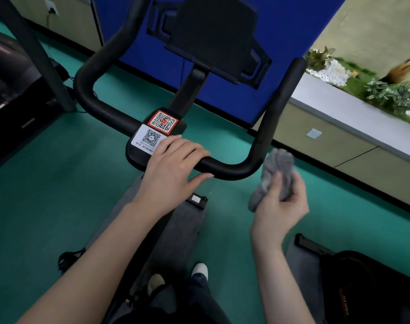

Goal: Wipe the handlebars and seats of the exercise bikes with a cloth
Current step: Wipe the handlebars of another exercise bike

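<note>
Black handlebars (229, 168) span the frame centre, curving up at upper left and right. Left hand (173, 169) lies over the centre bar just right of the stem, fingers loosely draped, holding nothing, likely steadying the bike. Two QR stickers (157, 130) sit on the stem block beside it, one red-bordered, one white; small print unreadable. Right hand (281, 202), lower right of centre, has its grip closed around a bunched grey cloth (273, 176), just beside the right bend but not touching, probably ready to wipe. Seat not in view.
</note>
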Tool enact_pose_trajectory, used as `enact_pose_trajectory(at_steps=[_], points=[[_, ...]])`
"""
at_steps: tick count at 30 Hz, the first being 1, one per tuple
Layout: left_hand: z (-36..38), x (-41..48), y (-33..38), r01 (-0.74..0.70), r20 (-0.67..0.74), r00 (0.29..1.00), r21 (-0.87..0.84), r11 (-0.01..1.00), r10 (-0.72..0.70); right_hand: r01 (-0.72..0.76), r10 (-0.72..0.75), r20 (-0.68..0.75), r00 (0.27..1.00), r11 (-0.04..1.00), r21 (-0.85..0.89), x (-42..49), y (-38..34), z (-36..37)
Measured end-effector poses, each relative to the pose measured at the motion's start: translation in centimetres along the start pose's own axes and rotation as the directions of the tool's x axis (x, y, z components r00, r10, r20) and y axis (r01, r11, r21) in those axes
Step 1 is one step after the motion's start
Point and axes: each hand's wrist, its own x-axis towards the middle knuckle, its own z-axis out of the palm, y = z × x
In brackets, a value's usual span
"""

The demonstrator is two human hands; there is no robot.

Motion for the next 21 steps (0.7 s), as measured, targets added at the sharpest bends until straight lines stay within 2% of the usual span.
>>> enact_pose_trajectory(at_steps=[1, 3, 4, 6, 11, 13, 16, 19, 21], points=[[0.0, 0.0, 0.0, 0.001, 0.000, 1.000, -0.001, 1.000, -0.001, 0.203, -0.194, 0.095, 0.976, 0.975, -0.089, -0.2, 0.3, 0.2], [-0.1, 0.0, 0.1, -0.001, 0.000, 1.000, 0.003, 1.000, 0.001, 0.502, -0.444, 0.301, 0.844, 0.851, -0.153, -0.6, 1.1, 0.6], [-0.1, 0.0, 0.1, -0.002, 0.002, 1.000, 0.005, 1.000, 0.002, 0.575, -0.496, 0.354, 0.793, 0.801, -0.167, -0.5, 1.5, 0.6], [0.0, 0.0, 0.1, -0.003, 0.005, 1.000, 0.005, 1.000, 0.003, 0.611, -0.518, 0.366, 0.773, 0.764, -0.208, 0.7, 2.0, 0.6], [-0.1, -0.1, 0.0, 0.008, 0.009, 1.000, -0.001, 1.000, -0.007, 0.519, -0.400, 0.382, 0.833, 0.805, -0.287, 5.0, 1.2, 0.3], [-0.1, -0.1, 0.0, 0.011, 0.012, 1.000, -0.004, 1.000, -0.011, 0.542, -0.387, 0.476, 0.790, 0.803, -0.248, 5.9, 0.1, 0.2], [-0.1, 0.0, 0.1, 0.013, 0.012, 1.000, -0.010, 1.000, -0.013, 0.583, -0.317, 0.710, 0.629, 0.796, -0.161, 6.6, -1.9, 1.2], [-0.2, 0.0, 0.0, 0.023, 0.012, 1.000, -0.032, 0.999, -0.023, 0.592, -0.118, 0.895, 0.431, 0.785, -0.182, 7.4, -3.2, 3.2], [-0.2, 0.0, 0.0, 0.037, 0.005, 0.999, -0.053, 0.998, -0.036, 0.613, 0.012, 0.952, 0.306, 0.763, -0.207, 8.2, -3.6, 4.2]])
